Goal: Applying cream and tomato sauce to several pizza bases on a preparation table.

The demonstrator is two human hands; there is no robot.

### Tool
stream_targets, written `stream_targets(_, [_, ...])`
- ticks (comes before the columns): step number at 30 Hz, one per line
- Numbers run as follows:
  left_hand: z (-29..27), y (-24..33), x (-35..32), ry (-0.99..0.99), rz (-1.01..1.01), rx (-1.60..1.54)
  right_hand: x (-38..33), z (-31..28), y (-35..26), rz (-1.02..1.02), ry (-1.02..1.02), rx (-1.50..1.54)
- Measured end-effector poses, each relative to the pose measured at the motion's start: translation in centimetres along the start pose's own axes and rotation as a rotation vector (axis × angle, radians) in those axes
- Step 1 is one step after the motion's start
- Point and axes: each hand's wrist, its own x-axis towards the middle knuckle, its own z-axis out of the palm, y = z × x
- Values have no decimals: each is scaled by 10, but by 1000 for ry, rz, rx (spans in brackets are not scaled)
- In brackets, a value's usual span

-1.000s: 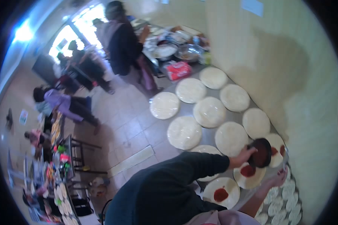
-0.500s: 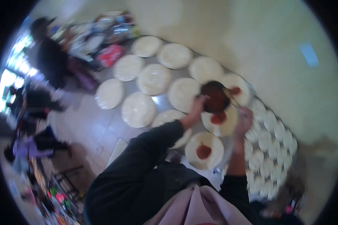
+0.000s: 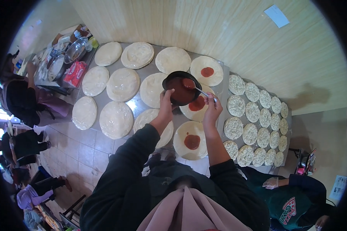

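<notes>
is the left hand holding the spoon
No: the left hand grips the black sauce bowl, while the right hand holds the spoon over it.

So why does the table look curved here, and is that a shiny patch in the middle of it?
In the head view the fisheye lens bends the table edge and wall planks toward a black rim. Light glares off the bare metal between the dough rounds. The left hand with the sauce bowl and the right hand with the spoon look sharp; people at the left edge are dim and smeared.
</notes>
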Motion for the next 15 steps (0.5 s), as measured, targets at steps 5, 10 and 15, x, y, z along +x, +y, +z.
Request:
stream_targets(5, [-13, 10, 8, 45, 7, -6, 4, 14, -5, 63, 38, 128])
stream_targets(10, [-29, 24, 13, 47, 14, -63, 29, 39, -2, 172, 50, 318])
stream_targets(15, [-59, 35, 27, 113, 54, -42, 73, 96, 9, -16, 12, 144])
